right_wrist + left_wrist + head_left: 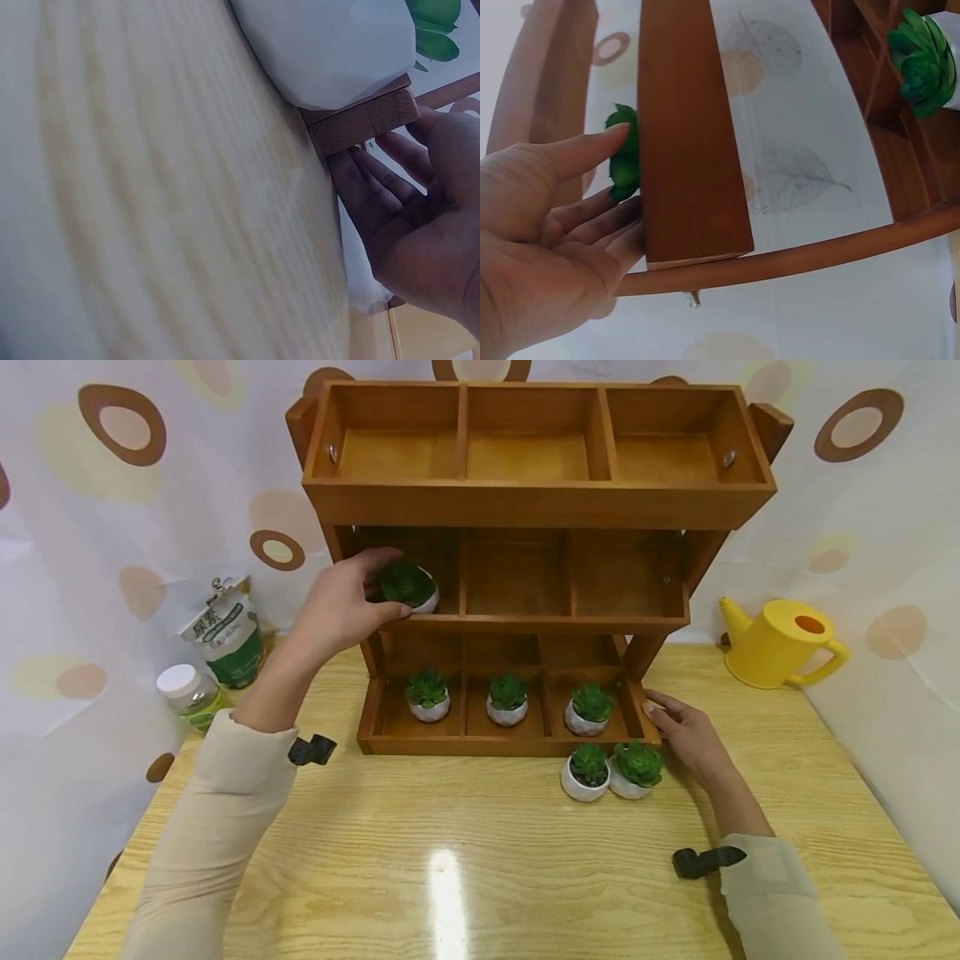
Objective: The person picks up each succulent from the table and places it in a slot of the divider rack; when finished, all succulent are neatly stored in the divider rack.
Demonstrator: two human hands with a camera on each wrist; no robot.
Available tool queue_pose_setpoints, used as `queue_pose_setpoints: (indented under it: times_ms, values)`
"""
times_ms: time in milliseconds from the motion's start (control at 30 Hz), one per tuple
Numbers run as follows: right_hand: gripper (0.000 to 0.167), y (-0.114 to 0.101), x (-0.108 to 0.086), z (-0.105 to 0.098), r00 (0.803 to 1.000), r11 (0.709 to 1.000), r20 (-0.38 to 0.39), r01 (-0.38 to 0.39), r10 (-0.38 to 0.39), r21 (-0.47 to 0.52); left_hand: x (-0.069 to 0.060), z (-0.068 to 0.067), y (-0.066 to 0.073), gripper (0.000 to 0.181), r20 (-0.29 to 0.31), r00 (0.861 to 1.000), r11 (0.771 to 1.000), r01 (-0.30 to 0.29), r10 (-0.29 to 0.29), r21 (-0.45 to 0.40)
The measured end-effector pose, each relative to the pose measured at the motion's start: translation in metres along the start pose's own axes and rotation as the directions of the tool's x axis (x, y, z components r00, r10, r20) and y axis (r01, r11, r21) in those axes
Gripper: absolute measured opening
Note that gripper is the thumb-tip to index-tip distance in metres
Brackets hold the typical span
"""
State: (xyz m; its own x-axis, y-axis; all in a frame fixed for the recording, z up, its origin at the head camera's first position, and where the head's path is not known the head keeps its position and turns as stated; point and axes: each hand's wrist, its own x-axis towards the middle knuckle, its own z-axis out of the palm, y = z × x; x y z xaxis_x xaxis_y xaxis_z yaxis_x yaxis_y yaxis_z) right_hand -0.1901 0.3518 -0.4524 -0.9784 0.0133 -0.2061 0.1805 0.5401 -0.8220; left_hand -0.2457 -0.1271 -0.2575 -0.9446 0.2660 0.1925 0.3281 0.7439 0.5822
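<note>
In the head view my left hand (347, 602) holds a green potted succulent (408, 585) in the left compartment of the middle tier of a wooden shelf (540, 506). Its thumb is at the front and its fingers are around the far side; in the left wrist view the tier's front board hides the pot below the leaves (626, 154). At the lower right corner of the shelf, my right hand (690, 735) grips the side board, thumb on one side and fingers on the other, as the right wrist view also shows at the board's end (367, 124).
Three potted succulents (507, 700) sit in the bottom tier, one per compartment. Two more pots (585, 777) stand on the table (360, 860) before its right front edge. A yellow watering can (783, 643) stands right; a lidded jar (191, 693) and a green-white bag (231, 639) stand left.
</note>
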Motion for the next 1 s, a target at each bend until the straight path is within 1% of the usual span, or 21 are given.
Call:
queue_pose_setpoints:
  times_ms: [133,200,367,500,633,733,867,1000]
  values:
    - [0.067,-0.001,-0.001,0.0,1.0,1.0,-0.004,0.004,-0.004,-0.013,-0.011,-0.004,0.003,0.071,-0.005,1.0,0.997,-0.009,0.009,-0.074]
    - [0.067,-0.001,-0.002,0.0,1.0,1.0,-0.003,0.009,-0.009,-0.014,-0.018,-0.006,0.006,0.073,-0.02,1.0,0.993,-0.021,0.019,-0.112]
    - [0.068,-0.002,-0.003,-0.001,1.0,1.0,-0.003,0.013,-0.013,-0.022,-0.036,-0.007,0.019,0.073,-0.066,0.994,0.984,-0.095,0.086,-0.153]
    - [0.067,0.0,-0.002,0.0,1.0,1.0,-0.002,0.011,-0.011,-0.028,-0.047,-0.003,0.027,0.074,-0.061,0.989,0.974,-0.142,0.134,-0.174]
    - [0.066,0.003,-0.001,0.0,1.0,1.0,-0.001,0.021,-0.021,-0.008,-0.055,0.005,0.033,0.076,-0.033,0.988,0.968,-0.154,0.151,-0.196]
    - [0.065,0.004,0.0,0.0,1.0,1.0,-0.002,0.023,-0.023,-0.007,-0.06,0.014,0.037,0.077,-0.004,0.988,0.962,-0.15,0.153,-0.226]
    - [0.064,0.005,0.001,0.0,1.0,1.0,-0.004,0.016,-0.016,-0.023,-0.064,0.031,0.04,0.077,0.019,0.983,0.945,-0.168,0.181,-0.279]
    - [0.064,0.004,0.001,-0.001,1.0,1.0,-0.005,0.014,-0.015,-0.025,-0.066,0.051,0.04,0.075,0.026,0.978,0.92,-0.183,0.205,-0.345]
